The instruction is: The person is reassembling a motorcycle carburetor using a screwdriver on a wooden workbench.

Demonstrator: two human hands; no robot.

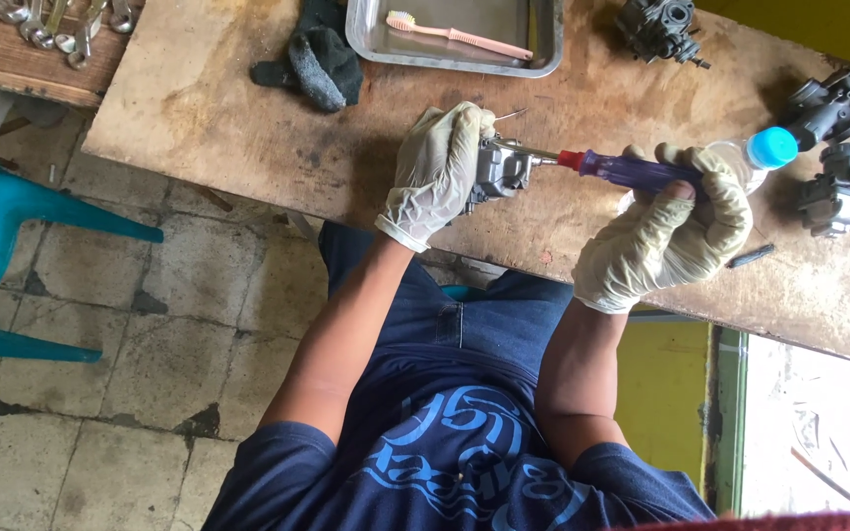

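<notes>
My left hand [440, 172], in a pale glove, grips a small grey metal carburetor body [500, 169] just above the wooden bench [218, 108]. My right hand [671, 231], also gloved, is closed on the purple handle of a screwdriver [622, 169] with a red collar. The screwdriver's shaft points left, and its tip is set into the carburetor body. A thin wire sticks out from the part above my left fingers. Behind my right hand stands a clear plastic bottle with a blue cap [769, 149].
At the back of the bench, a metal tray [450, 61] holds a pink toothbrush [459, 35]. A dark cloth [322, 59] lies to its left. Other carburetors lie at the back [661, 25] and far right [833, 98]. Wrenches [51, 25] are top left, a teal chair [2, 256] on the left.
</notes>
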